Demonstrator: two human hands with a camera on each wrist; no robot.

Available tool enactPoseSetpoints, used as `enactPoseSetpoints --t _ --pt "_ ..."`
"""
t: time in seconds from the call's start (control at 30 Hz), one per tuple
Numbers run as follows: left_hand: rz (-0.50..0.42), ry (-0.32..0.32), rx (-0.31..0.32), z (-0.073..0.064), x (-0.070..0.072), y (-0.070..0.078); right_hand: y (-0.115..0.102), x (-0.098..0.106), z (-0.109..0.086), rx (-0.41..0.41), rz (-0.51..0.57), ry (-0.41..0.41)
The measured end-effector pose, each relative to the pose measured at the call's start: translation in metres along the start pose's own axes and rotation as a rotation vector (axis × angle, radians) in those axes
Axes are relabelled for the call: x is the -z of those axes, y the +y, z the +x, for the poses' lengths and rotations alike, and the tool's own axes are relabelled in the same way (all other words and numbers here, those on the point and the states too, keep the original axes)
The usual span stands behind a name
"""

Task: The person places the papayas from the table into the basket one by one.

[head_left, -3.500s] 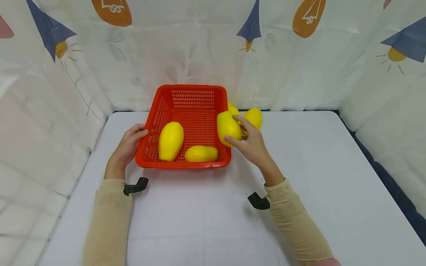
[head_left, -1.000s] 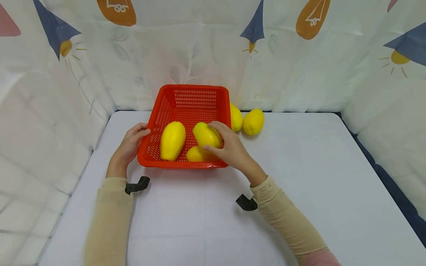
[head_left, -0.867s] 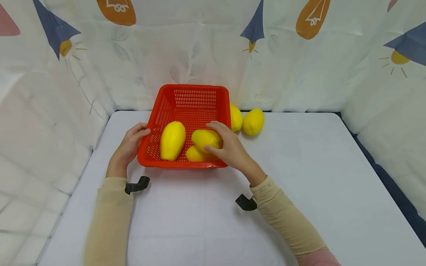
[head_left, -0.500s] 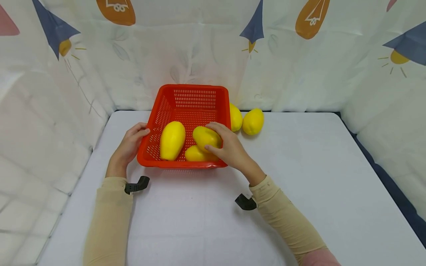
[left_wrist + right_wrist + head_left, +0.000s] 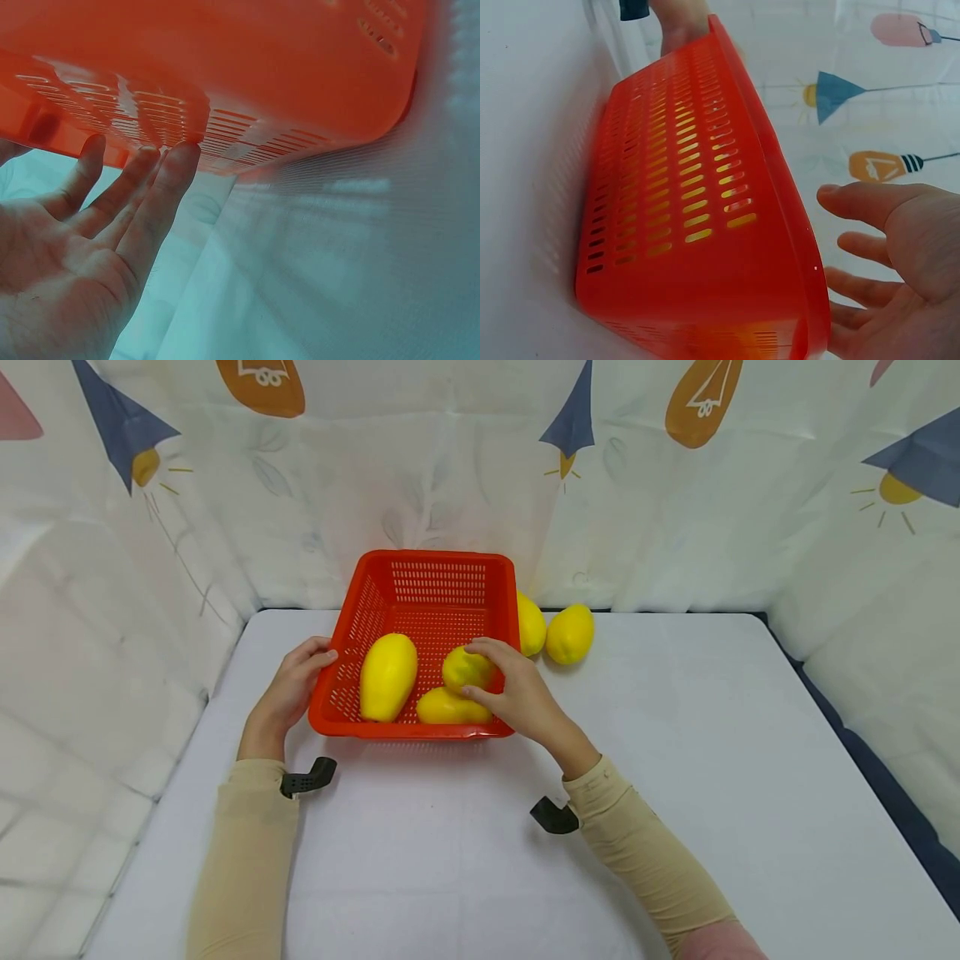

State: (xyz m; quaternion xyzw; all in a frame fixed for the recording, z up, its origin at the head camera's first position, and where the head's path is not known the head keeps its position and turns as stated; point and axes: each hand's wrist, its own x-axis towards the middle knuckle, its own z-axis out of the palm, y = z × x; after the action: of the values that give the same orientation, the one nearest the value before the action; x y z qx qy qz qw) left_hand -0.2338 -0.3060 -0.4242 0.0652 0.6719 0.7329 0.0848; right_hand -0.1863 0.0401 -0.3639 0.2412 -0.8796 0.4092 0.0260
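Observation:
The red slotted plastic basket [image 5: 442,610] sits at the back of the white table. My left hand [image 5: 292,681] holds its left rim, thumb over the edge; in the left wrist view the fingertips [image 5: 180,150] touch the outer wall. A large yellow mango [image 5: 388,678] lies inside at the left, with a second mango [image 5: 453,706] sideways at the front right. My right hand [image 5: 521,693] is over the basket's right side, around a third mango [image 5: 467,668] that overlaps the second. In the right wrist view, nothing shows between thumb and spread fingers; the rim hides that mango.
Two more yellow mangoes lie just right of the basket: one [image 5: 531,627] partly behind its wall, the other [image 5: 570,635] beside it. A printed white curtain [image 5: 480,468] hangs along the table's back edge. Dark cameras are strapped at both wrists.
My right hand has brought the third mango from the basket's right rim to its inside. That mango has since dipped, risen slightly and turned more end-on. My left hand stays on the rim.

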Motion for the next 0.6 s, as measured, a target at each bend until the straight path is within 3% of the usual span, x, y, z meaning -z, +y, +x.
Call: enactPoseSetpoints --t 0.6 --pt "-0.001 -0.001 -0.002 0.0001 -0.0010 0.0007 0.0059 0.0083 -0.0054 -0.041 0.065 0.071"
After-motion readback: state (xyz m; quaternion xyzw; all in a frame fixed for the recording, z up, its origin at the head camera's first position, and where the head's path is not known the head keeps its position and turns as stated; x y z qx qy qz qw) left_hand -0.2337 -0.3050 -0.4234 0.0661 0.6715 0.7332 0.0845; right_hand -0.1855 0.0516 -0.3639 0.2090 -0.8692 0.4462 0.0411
